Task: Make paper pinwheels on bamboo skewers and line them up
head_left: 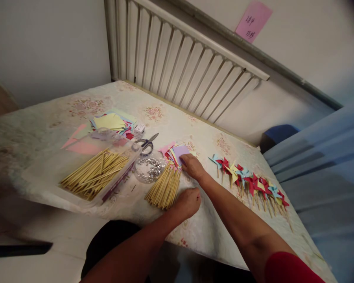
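Note:
My right hand (192,166) reaches to a small stack of coloured paper squares, fingers pinched at the edge of the purple paper square (181,150) on top. Closer to me, my left hand (189,202) is closed in a fist beside a bundle of thin wooden sticks (164,188); anything inside it is hidden. The sticks lie fanned out just below the paper stack. Left of them is a clear round dish (147,169) holding small shiny metal pieces.
Scissors (147,144) lie behind the dish, near a small white box (139,130). A clear plastic bin (135,151) of sticks stands at left, with loose coloured paper (110,122) behind it. Finished paper pinwheels (255,182) lie in a row at right. A radiator (177,59) borders the table's back.

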The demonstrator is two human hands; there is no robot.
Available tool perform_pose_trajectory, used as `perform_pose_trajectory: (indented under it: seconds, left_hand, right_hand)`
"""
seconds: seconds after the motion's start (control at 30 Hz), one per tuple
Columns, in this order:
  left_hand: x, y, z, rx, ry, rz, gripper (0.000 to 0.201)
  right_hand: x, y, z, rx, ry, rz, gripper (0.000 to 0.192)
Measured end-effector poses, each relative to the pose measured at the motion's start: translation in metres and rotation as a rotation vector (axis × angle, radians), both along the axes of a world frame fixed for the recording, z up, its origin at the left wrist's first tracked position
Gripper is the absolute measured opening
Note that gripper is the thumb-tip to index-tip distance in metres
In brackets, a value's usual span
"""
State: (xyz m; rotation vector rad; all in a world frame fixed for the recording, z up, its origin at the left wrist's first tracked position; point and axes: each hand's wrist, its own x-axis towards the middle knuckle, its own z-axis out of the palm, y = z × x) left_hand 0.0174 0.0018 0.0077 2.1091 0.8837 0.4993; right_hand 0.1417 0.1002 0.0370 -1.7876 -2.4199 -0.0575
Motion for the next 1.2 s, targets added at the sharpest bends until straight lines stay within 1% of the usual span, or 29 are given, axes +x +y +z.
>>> perform_pose_trajectory:
  seconds: [0.13,0.27,0.43,0.53,0.63,0.8,0.9,1.0,1.2]
  left_hand:
    - [0.000,0.001,0.000,-0.007,-0.001,0.002,0.016]
    - [-0.001,0.001,0.000,-0.009,-0.013,0.003,0.016]
    - [-0.001,0.002,-0.002,-0.014,-0.031,0.016,0.016]
    - [0.000,0.002,-0.005,0.002,-0.047,0.028,0.016]
    - [0.001,0.003,-0.008,0.000,-0.061,0.029,0.017]
    - [0.002,0.005,-0.009,0.000,-0.099,0.046,0.015]
    - [0.001,0.009,-0.007,-0.008,-0.125,0.065,0.015]
    - [-0.001,0.012,-0.003,-0.050,-0.146,0.093,0.013]
    - [-0.001,0.017,-0.001,-0.129,-0.190,0.128,0.014]
  right_hand:
    - [-0.001,0.001,-0.001,-0.007,0.022,-0.015,0.031]
    - [0.001,0.003,-0.005,0.019,0.094,-0.055,0.033]
    - [0.002,0.009,-0.010,0.083,0.220,-0.129,0.026]
    - [0.004,0.013,-0.009,0.149,0.314,-0.233,0.020]
    - [0.008,0.017,-0.005,0.228,0.419,-0.372,0.017]
    - [0.018,0.021,0.004,0.370,0.532,-0.543,0.015]
    - [0.024,0.020,0.010,0.453,0.567,-0.610,0.016]
    - [0.031,0.017,0.015,0.511,0.614,-0.674,0.017]
    - [0.046,0.009,0.024,0.547,0.696,-0.756,0.018]
